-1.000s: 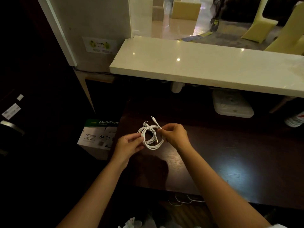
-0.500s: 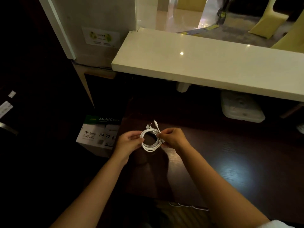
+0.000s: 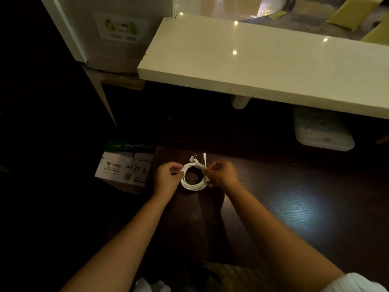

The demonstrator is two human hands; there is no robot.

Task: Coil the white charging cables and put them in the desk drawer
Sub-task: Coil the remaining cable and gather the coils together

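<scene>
A coil of white charging cables [image 3: 193, 184] hangs between my two hands just above the dark wooden desk [image 3: 294, 207]. My left hand [image 3: 168, 178] pinches the coil's left side. On the coil's right side my right hand [image 3: 222, 174] pinches the loops, and one plug end stands up beside its fingers. Two more plug ends stick out at the coil's top. No drawer is visible in the dark below the desk edge.
A pale stone counter [image 3: 252, 66] overhangs the back of the desk. A white flat device [image 3: 322, 129] sits under it at the right. A box of A4 copy paper [image 3: 126, 165] stands on the floor left of the desk. The surroundings are very dark.
The loops have been drawn into a smaller, tighter ring between my hands. The hands stay at the same spot on the desk while my view has moved closer.
</scene>
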